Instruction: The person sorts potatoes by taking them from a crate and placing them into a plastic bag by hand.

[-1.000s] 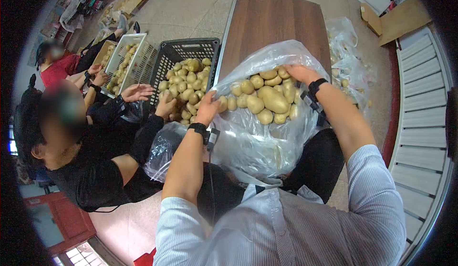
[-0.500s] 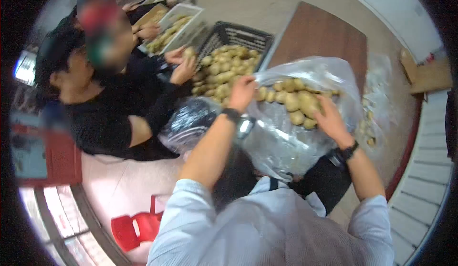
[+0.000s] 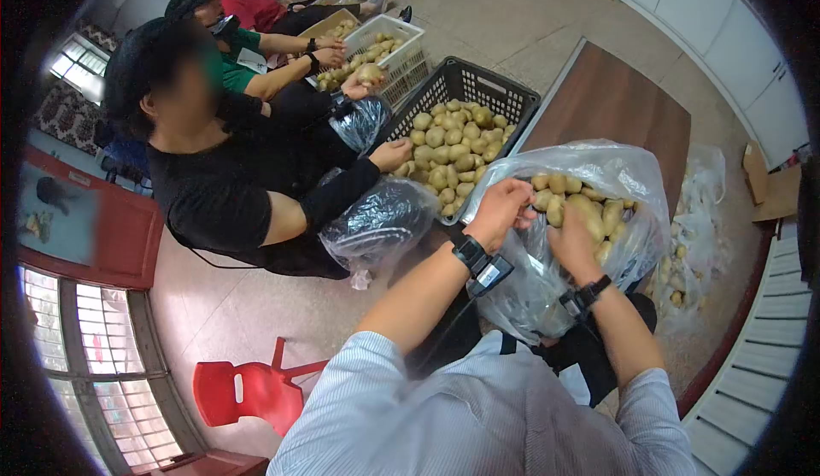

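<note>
A clear plastic bag (image 3: 512, 292) lies open in front of me, with several potatoes (image 3: 612, 217) in its mouth. My right hand (image 3: 574, 241) is wrapped round a large potato (image 3: 584, 213) at the near side of the opening. At the bag's left edge is my left hand (image 3: 506, 211), its fingers curled close together; whether they pinch the film cannot be made out. Just beyond it stands a black crate (image 3: 504, 91) of potatoes.
A brown table (image 3: 615, 104) stands behind the bag. On the left sits a person in black (image 3: 213, 168), one hand holding a potato, with others beyond beside a white crate (image 3: 410, 57). A red chair (image 3: 256, 390) is lower left; bagged potatoes (image 3: 696, 245) lie right.
The view has swung left. My right hand has gone from the bag's far right edge to the large potato. My left hand remains near the left edge. The neighbouring person's hands have moved apart.
</note>
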Motion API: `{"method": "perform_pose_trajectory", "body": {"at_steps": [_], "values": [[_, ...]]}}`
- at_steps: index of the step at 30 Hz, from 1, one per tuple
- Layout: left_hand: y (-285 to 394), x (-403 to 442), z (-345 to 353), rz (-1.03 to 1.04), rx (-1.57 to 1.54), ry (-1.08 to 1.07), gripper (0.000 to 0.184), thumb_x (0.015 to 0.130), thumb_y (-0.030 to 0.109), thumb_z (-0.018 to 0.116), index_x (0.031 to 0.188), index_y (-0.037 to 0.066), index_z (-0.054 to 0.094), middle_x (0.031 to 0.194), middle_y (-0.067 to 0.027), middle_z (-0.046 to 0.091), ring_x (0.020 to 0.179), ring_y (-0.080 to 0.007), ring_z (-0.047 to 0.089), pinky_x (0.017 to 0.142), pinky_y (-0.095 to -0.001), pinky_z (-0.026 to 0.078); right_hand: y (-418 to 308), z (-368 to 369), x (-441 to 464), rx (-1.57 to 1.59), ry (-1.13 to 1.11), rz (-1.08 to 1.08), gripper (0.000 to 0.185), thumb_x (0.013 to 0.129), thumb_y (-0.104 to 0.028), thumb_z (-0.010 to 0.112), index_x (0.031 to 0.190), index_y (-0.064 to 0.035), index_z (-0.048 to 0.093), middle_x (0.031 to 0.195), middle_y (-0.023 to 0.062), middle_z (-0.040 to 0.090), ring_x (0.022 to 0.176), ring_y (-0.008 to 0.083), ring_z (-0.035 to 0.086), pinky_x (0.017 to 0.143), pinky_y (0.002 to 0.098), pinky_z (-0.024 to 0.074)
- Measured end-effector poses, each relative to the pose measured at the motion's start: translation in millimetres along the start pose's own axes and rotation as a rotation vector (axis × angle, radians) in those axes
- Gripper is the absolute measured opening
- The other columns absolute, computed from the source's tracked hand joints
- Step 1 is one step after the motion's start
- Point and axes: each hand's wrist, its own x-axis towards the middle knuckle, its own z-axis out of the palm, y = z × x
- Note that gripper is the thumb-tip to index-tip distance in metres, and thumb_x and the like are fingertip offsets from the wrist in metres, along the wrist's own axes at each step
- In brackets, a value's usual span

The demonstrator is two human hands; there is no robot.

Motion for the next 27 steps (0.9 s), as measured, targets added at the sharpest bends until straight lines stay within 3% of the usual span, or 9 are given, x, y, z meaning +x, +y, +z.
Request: {"method": "perform_pose_trajectory", "body": {"at_steps": [4,13,15,17,20,22,23,25,27], "values": [[-2,8,-1,-0.030,0.038,0.022,0.017,0.095,0.024,0.051,0.100,0.008,0.056,0.089,-0.0014,0.058,0.070,-0.0124,0.059,0.061,-0.0260,0.050,10,21,13,-0.180,0.117,-0.168,0.059,0.077,-0.014,0.065,0.130,-0.0059,0.040,0.124,0.0227,0.047,0.097,0.0405,0.057,0.083,0.0477,0.0478],[-15,17,-8,-0.035,0.135,0.074,0.020,0.093,0.024,0.052,0.100,0.006,0.055,0.088,-0.0033,0.058,0.063,-0.0120,0.059,0.053,-0.0256,0.049,12,28,29,-0.282,-0.169,-0.018,0.067,0.075,-0.011,0.067,0.134,-0.0119,0.036,0.117,0.0212,0.050,0.096,0.0400,0.057,0.079,0.0462,0.0484],[-12,11,-9,0.000,0.126,0.092,0.021,0.092,0.024,0.052,0.101,0.005,0.055,0.088,-0.0037,0.059,0.061,-0.0122,0.060,0.050,-0.0256,0.050,-5,11,26,-0.340,-0.146,0.017,0.065,0.077,-0.017,0.064,0.135,-0.0139,0.035,0.111,0.0206,0.056,0.094,0.0386,0.059,0.077,0.0482,0.0487],[-12,12,-15,0.004,0.103,0.087,0.021,0.092,0.024,0.052,0.102,0.005,0.055,0.086,-0.0034,0.060,0.061,-0.0121,0.060,0.050,-0.0248,0.050,-9,7,26,-0.234,-0.108,0.043,0.063,0.077,-0.018,0.064,0.134,-0.0138,0.038,0.110,0.0223,0.057,0.098,0.0396,0.058,0.078,0.0487,0.0481],[-9,15,-13,-0.022,0.119,0.062,0.021,0.091,0.022,0.054,0.102,0.005,0.055,0.085,-0.0033,0.060,0.060,-0.0119,0.060,0.049,-0.0252,0.050,13,19,31,-0.015,0.093,-0.158,0.060,0.078,-0.018,0.065,0.133,-0.0119,0.041,0.106,0.0190,0.058,0.096,0.0352,0.060,0.077,0.0468,0.0482],[-11,19,-12,-0.032,0.139,0.052,0.021,0.090,0.023,0.055,0.103,0.005,0.055,0.085,-0.0032,0.060,0.061,-0.0116,0.059,0.049,-0.0252,0.050,8,19,30,0.323,0.106,-0.203,0.054,0.083,-0.021,0.065,0.130,-0.0079,0.043,0.092,0.0116,0.060,0.077,0.0230,0.062,0.064,0.0386,0.0501],[-12,21,-11,-0.040,0.154,0.053,0.022,0.089,0.023,0.055,0.103,0.005,0.055,0.085,-0.0032,0.060,0.061,-0.0114,0.059,0.050,-0.0251,0.049,7,18,28,0.319,0.113,-0.197,0.054,0.083,-0.021,0.065,0.130,-0.0079,0.043,0.092,0.0116,0.060,0.077,0.0230,0.062,0.064,0.0386,0.0501],[-16,21,-7,-0.005,0.216,0.065,0.026,0.088,0.027,0.057,0.104,0.006,0.056,0.085,-0.0035,0.059,0.062,-0.0126,0.058,0.049,-0.0259,0.048,-22,5,19,0.823,-0.234,0.236,0.049,0.088,-0.026,0.062,0.129,-0.0043,0.043,0.078,0.0052,0.058,0.060,0.0118,0.055,0.050,0.0286,0.0450],[-12,15,-2,0.010,0.325,0.205,0.022,0.085,0.028,0.057,0.090,0.006,0.058,0.069,-0.0029,0.056,0.054,-0.0120,0.055,0.042,-0.0270,0.046,-33,6,13,0.893,-0.169,0.203,0.044,0.091,-0.030,0.061,0.122,-0.0024,0.048,0.071,0.0040,0.058,0.051,0.0088,0.051,0.042,0.0236,0.0386]]}}
